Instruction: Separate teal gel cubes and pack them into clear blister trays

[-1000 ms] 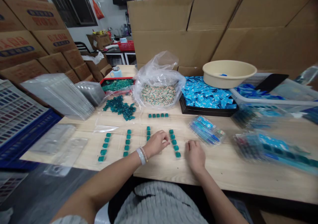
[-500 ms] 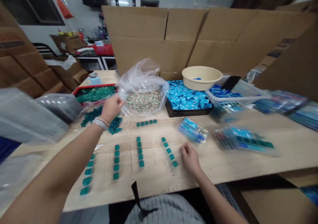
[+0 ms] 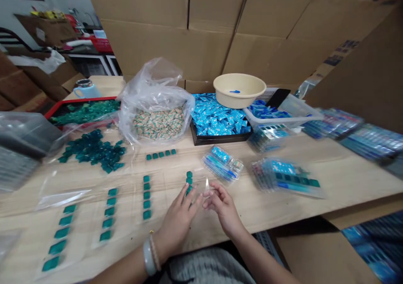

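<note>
Teal squares are looking glossy, the plastic bag crinkled, the tabletop smooth and wood-grained, the cardboard matt.

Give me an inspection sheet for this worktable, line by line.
Surface: pale wooden table, bearing rows of green pieces and packaging.
Job's things: green pieces in four columns, the rightmost column partly hidden by the left hand; a crosswise row of five behind; a loose green pile at left.
Clutter: clear bag of small packets, blue packets in a black tray, cream basin, filled packs.
Hands: left over the rightmost column; right hand beside it, fingers bent near clear plastic; grip unclear.
Cables: nothing seen.
Surroundings: cardboard panels behind, red basket at far left.
</note>
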Motion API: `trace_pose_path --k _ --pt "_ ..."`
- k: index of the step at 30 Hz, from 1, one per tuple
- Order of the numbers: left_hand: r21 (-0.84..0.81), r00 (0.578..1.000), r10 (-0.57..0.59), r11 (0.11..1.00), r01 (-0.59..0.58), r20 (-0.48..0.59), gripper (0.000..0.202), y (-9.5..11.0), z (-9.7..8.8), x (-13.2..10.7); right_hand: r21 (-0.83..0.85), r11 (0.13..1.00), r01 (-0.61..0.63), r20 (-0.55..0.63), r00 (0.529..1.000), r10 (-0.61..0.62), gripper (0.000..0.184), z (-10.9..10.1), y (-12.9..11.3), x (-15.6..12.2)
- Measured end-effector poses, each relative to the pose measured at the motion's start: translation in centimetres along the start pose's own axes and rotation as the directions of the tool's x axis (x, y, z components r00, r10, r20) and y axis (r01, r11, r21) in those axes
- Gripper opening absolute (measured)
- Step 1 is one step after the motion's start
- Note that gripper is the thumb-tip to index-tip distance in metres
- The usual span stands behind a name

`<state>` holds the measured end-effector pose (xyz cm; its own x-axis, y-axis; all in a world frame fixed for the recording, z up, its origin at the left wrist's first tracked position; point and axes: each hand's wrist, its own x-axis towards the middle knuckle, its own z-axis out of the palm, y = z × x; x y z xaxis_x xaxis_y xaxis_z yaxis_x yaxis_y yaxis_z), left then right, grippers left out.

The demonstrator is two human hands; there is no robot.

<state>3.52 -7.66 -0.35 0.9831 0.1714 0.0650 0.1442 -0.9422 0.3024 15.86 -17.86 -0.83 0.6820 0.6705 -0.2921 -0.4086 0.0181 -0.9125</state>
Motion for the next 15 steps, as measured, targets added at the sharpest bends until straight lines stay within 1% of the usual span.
trace_pose_path --k 2,4,5,7,8,9,10,11,12,13,14,15 --pt "-0.070 0.997 0.046 0.996 -0.050 -0.055 0.059 -0.4 -1.3 -0.2 -0.099 0.992 0.080 -0.006 0.997 -0.081 0.036 -1.0 -0.8 -0.4" --pt "-0.190 0.990 0.088 0.976 -0.108 -0.108 0.060 -0.3 -3.8 0.0 -0.200 0.963 0.181 -0.046 0.980 -0.194 0.036 -2.3 -1.4 -0.5" --pt "-0.271 0.989 0.099 0.954 -0.126 -0.109 0.059 -0.1 -5.2 0.6 -0.229 0.947 0.224 -0.067 0.967 -0.245 0.039 -3.1 -1.8 -0.4" --pt "-0.464 0.994 0.100 0.879 -0.111 -0.050 0.051 0.4 -7.8 2.7 -0.221 0.938 0.267 -0.086 0.953 -0.292 0.052 -4.5 -2.6 0.0" --pt "-0.561 0.995 0.096 0.825 -0.074 0.009 0.047 0.7 -8.8 4.4 -0.187 0.944 0.270 -0.093 0.952 -0.291 0.055 -5.1 -3.0 0.3" --pt "-0.645 0.993 0.096 0.764 -0.031 0.067 0.044 0.9 -9.3 6.3 -0.147 0.953 0.265 -0.110 0.953 -0.282 0.052 -5.7 -3.5 0.8" --pt "-0.708 0.990 0.092 0.706 0.012 0.108 0.043 0.9 -9.4 8.4 -0.111 0.960 0.256 -0.144 0.952 -0.270 0.045 -6.2 -3.9 1.3" --pt "-0.750 0.989 0.075 0.660 0.044 0.125 0.043 0.9 -9.2 10.6 -0.087 0.965 0.247 -0.192 0.946 -0.260 0.039 -6.6 -4.4 1.9" --pt "-0.770 0.993 0.044 0.635 0.060 0.114 0.044 0.7 -8.5 12.8 -0.082 0.968 0.237 -0.247 0.936 -0.250 0.035 -7.1 -4.7 2.6" --pt "-0.769 0.997 -0.003 0.636 0.062 0.078 0.045 0.3 -7.6 14.8 -0.095 0.970 0.222 -0.304 0.922 -0.241 0.035 -7.5 -5.0 3.4" --pt "-0.747 0.998 -0.053 0.663 0.056 0.028 0.044 -0.1 -6.6 16.5 -0.128 0.973 0.193 -0.355 0.907 -0.226 0.038 -7.8 -5.2 4.2" --pt "-0.699 0.995 -0.096 0.713 0.055 -0.020 0.042 -0.6 -5.4 18.0 -0.184 0.972 0.147 -0.399 0.892 -0.211 0.043 -8.2 -5.2 4.9"
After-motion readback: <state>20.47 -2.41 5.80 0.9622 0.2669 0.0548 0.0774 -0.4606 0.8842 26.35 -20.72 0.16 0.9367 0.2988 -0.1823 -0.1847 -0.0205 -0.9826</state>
